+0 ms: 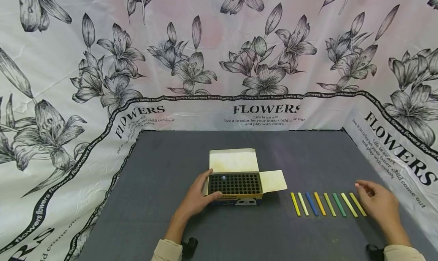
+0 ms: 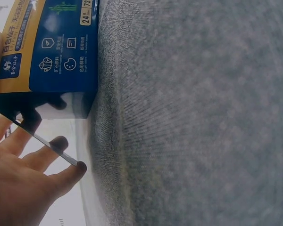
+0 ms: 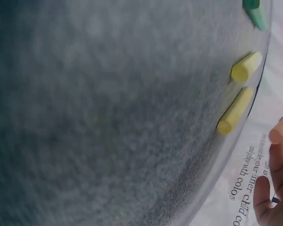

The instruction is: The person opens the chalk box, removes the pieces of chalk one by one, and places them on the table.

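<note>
My left hand (image 1: 195, 198) grips the left end of an open chalk box (image 1: 236, 201), thumb at the front and fingers at the side. The box's blue and yellow face shows in the left wrist view. Inside is a black grid of holes (image 1: 239, 185), with one pale blue chalk (image 1: 224, 177) near its back left. My right hand (image 1: 381, 204) is at the right end of a row of chalk sticks. It pinches what looks like a pale pink chalk stick (image 3: 279, 132), mostly hidden by the fingers. Nearest to it lies a yellow chalk stick (image 1: 357, 204).
Several chalk sticks lie side by side on the grey table (image 1: 164, 223), among them a blue one (image 1: 311, 204), an orange one (image 1: 319, 204) and a green one (image 1: 339, 204). The box's lid (image 1: 234, 161) and side flap (image 1: 273, 180) stand open. A flower-printed sheet (image 1: 202, 113) surrounds the table.
</note>
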### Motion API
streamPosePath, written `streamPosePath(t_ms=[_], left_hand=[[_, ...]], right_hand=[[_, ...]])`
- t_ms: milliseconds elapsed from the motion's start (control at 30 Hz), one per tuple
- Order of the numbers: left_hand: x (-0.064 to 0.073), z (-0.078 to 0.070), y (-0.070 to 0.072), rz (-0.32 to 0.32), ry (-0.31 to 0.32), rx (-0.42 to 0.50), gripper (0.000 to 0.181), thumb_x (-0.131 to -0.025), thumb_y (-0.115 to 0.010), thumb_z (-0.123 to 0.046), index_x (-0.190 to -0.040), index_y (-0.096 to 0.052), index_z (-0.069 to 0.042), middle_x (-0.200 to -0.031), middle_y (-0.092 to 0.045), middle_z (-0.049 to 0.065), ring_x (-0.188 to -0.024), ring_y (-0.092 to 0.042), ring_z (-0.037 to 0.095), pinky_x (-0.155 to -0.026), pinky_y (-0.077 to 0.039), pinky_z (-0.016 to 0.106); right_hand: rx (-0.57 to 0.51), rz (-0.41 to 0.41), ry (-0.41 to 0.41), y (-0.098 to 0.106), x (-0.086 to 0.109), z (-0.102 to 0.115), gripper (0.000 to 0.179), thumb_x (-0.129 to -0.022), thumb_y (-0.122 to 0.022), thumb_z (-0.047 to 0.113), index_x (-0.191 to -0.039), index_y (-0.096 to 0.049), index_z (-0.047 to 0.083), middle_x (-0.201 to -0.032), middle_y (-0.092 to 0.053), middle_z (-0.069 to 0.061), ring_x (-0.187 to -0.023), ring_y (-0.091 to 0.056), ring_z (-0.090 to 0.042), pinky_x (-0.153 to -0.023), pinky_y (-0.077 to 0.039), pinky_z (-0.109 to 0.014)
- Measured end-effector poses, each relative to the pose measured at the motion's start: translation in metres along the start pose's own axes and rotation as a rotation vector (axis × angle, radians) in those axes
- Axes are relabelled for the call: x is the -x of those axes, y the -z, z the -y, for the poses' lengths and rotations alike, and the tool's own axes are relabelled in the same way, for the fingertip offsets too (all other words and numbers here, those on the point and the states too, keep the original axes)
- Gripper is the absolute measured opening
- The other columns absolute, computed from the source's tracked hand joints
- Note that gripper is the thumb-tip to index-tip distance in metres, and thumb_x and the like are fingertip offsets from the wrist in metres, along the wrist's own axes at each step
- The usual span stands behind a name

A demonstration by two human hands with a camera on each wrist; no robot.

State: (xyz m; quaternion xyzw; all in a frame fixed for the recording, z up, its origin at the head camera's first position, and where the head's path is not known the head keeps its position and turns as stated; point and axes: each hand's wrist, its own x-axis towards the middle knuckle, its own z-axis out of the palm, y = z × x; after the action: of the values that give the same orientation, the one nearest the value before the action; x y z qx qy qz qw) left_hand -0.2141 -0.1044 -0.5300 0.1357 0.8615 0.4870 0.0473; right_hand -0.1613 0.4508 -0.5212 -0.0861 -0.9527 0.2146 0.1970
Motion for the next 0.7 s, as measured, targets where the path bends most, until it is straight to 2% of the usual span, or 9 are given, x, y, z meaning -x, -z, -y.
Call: streamPosePath(t_ms=[67, 133, 200, 233, 367, 700], left_hand=[[0.001, 0.0, 0.0, 0.008, 0.0, 0.003, 0.088, -0.089, -0.077, -0.047, -0.161, -0.031, -0.025, -0.165, -0.033, 0.012, -0.149, -0.036, 0.04, -0.109, -0.039, 0.067], [0.001, 0.0, 0.0, 0.013, 0.0, 0.013, 0.088, -0.089, -0.077, -0.047, -0.161, -0.031, -0.025, -0.165, -0.032, 0.011, -0.15, -0.036, 0.04, -0.11, -0.039, 0.067], [0.001, -0.001, 0.001, 0.017, 0.0, 0.018, 0.088, -0.089, -0.077, -0.047, -0.161, -0.031, -0.025, -0.166, -0.032, 0.011, -0.15, -0.034, 0.04, -0.11, -0.038, 0.067], [0.001, -0.001, 0.001, 0.017, 0.0, 0.025, 0.088, -0.09, -0.077, -0.046, -0.161, -0.031, -0.025, -0.166, -0.031, 0.011, -0.151, -0.034, 0.04, -0.111, -0.037, 0.067], [0.0, -0.001, 0.001, 0.017, -0.003, 0.026, 0.088, -0.09, -0.078, -0.045, -0.161, -0.031, -0.025, -0.166, -0.031, 0.011, -0.151, -0.033, 0.04, -0.111, -0.037, 0.067], [0.0, 0.002, 0.002, 0.013, 0.003, 0.031, 0.087, -0.09, -0.077, -0.046, -0.161, -0.031, -0.025, -0.166, -0.03, 0.009, -0.152, -0.032, 0.039, -0.112, -0.036, 0.067]], right_hand=[[0.047, 0.061, -0.006, 0.002, -0.003, -0.004, 0.032, -0.103, -0.059, 0.026, -0.116, -0.073, 0.0, -0.096, -0.073, -0.02, -0.071, -0.054, 0.005, -0.063, -0.04, -0.038], [0.088, 0.135, -0.03, 0.004, -0.006, -0.008, 0.036, -0.104, -0.056, 0.029, -0.118, -0.071, -0.001, -0.102, -0.073, -0.025, -0.075, -0.065, -0.018, -0.064, -0.037, -0.047], [0.119, 0.2, -0.06, 0.006, -0.009, -0.011, 0.039, -0.104, -0.055, 0.031, -0.119, -0.069, -0.002, -0.106, -0.072, -0.028, -0.084, -0.066, -0.041, -0.065, -0.036, -0.053], [0.134, 0.228, -0.073, 0.007, -0.01, -0.012, 0.04, -0.104, -0.055, 0.031, -0.119, -0.069, -0.003, -0.108, -0.071, -0.029, -0.088, -0.065, -0.045, -0.066, -0.035, -0.054], [0.162, 0.3, -0.119, 0.008, -0.012, -0.017, 0.04, -0.104, -0.055, 0.031, -0.119, -0.068, -0.004, -0.112, -0.069, -0.033, -0.094, -0.062, -0.053, -0.067, -0.034, -0.057], [0.155, 0.362, -0.131, 0.007, -0.013, -0.019, 0.037, -0.104, -0.055, 0.03, -0.116, -0.07, -0.002, -0.113, -0.068, -0.033, -0.097, -0.06, -0.057, -0.069, -0.033, -0.062]])
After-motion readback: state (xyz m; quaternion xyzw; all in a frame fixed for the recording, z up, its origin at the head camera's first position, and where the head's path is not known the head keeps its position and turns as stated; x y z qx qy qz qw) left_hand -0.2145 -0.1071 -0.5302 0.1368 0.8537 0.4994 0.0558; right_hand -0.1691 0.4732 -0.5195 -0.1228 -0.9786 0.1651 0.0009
